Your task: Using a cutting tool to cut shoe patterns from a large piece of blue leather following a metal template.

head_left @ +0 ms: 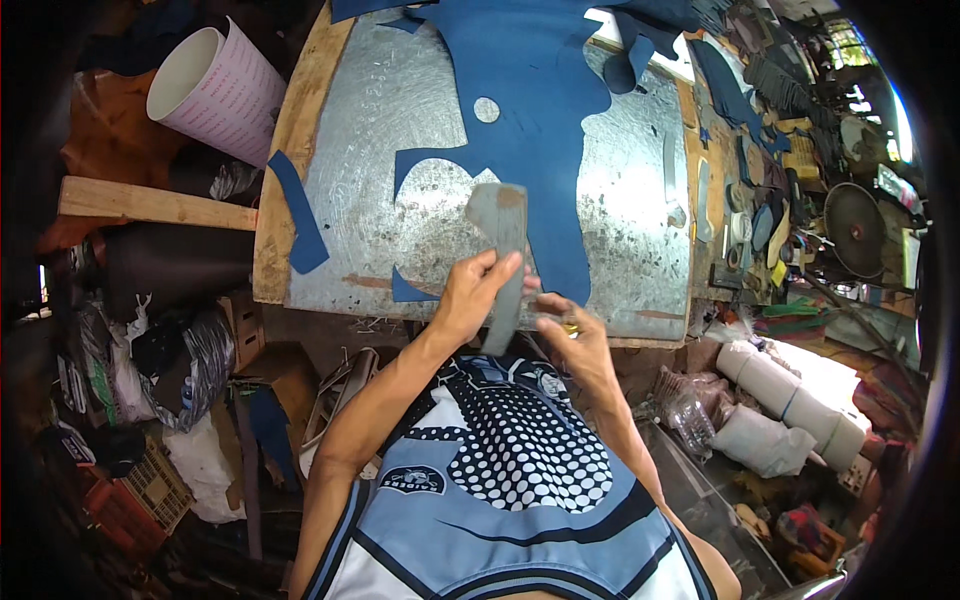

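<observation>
My left hand point(470, 292) grips a long flat grey template point(509, 225), thumb on its face and fingertips showing past its far edge. The template is held tilted above the table's near edge. Its top is wide and angled, with a worn brown patch. Just right of its lower part is my right hand point(578, 340), fingers curled in; a small yellow glint shows among them, and what they hold is hidden. Beyond both hands a blue leather sheet point(530, 130) lies spread, with a round hole and curved cut-outs along its left edge.
The metal-topped table point(350, 120) has a wooden rim. A loose blue offcut point(300, 215) lies at its left edge. A white paper bin point(225, 95) stands far left, above a wooden bar point(155, 203). Rolled white material point(790, 395) lies at right, and tools and scraps crowd the right side.
</observation>
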Motion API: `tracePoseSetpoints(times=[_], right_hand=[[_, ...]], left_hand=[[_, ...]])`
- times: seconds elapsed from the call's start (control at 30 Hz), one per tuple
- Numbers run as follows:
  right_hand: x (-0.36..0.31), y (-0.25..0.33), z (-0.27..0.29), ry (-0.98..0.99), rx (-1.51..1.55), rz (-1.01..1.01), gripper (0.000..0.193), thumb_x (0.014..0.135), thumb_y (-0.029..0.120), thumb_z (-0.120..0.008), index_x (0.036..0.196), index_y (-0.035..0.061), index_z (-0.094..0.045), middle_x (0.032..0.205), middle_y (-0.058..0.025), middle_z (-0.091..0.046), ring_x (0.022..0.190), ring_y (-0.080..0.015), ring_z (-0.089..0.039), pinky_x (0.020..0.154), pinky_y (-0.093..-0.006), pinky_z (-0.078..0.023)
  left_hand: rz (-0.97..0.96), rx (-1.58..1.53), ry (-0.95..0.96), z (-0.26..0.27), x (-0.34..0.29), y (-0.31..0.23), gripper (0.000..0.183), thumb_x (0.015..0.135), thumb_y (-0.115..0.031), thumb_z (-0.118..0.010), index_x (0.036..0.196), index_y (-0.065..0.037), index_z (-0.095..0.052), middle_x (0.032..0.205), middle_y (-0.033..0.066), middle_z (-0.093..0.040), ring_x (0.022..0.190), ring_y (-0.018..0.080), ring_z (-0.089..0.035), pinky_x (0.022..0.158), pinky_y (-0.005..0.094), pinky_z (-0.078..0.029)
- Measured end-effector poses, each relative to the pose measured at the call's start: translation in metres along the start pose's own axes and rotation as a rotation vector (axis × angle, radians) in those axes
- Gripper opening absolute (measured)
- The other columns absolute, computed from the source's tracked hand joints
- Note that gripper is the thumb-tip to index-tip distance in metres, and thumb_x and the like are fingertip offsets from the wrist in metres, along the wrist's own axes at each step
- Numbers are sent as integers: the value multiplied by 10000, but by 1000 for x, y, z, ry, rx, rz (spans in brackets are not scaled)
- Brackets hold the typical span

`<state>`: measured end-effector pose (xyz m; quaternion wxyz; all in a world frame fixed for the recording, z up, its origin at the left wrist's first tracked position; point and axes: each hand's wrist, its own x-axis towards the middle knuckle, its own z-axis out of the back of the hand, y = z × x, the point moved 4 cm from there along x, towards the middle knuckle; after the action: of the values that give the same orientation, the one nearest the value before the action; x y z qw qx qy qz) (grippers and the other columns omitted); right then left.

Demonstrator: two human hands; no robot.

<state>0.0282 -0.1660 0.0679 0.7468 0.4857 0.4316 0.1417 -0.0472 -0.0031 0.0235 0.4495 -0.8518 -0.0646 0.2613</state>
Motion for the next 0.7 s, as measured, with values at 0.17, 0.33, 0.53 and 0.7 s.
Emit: tracePoseSetpoints(times=[0.17,0.33,0.53,0.7], right_hand=[[22,-25,14,-78,46,-83,261,934,116,-682,1170,10,-648,813,42,-627,619,-10,-479,526,-182,-376],[75,-26,39,-100,135,1,252,948,129,-662,1177,27,-644,809,41,-622,591,-18,-477,507,-184,-370],[152,-36,54,-51,-315,6,324,909,153,-654,1188,-10,-637,768,-74,-659,614,-128,-573,560,-303,-474],[151,-26,50,-46,-440,109,402,895,109,-627,1290,35,-619,756,-49,-642,615,-109,-538,564,-295,-451]], left_hand=[[32,-409,-64,-18,59,21,349,1021,-263,-574,1224,21,-577,1033,110,-646,971,227,-695,852,329,-591],[15,-238,-111,-15,103,3,446,969,-314,-661,1252,23,-588,1015,114,-665,971,229,-700,832,336,-577],[-325,1111,-640,40,101,-13,612,830,-324,-786,1290,29,-591,1168,153,-666,1155,306,-577,983,420,-450],[-558,1434,-635,27,115,4,737,777,-493,-783,1291,1,-594,1397,209,-510,1365,439,-360,1103,583,-278]])
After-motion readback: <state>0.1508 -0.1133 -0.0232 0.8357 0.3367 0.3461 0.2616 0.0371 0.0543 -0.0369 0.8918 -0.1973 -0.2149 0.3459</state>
